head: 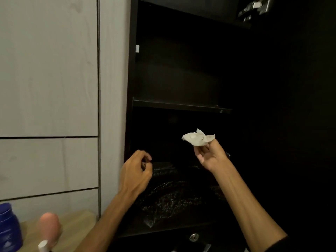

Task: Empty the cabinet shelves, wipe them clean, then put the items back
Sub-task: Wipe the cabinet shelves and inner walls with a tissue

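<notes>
Nearest, a blue jar [8, 228] and a pink bottle [49, 228] stood on the wooden counter [80, 228] beside the dark cabinet [132, 70], where the raised right hand [211, 155] pinched a crumpled tissue [197, 139] below the shelf [181, 105] and the left hand [136, 171] hung loosely curled, holding nothing.

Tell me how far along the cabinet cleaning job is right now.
Emptying looks done: the dark cabinet shelf shows nothing on it, and a blue jar and pink item stand out on the wooden counter. Wiping is in hand: the right hand pinches a crumpled white tissue in front of the lower compartment; the left hand is loosely curled, empty. Putting items back remains.
</notes>
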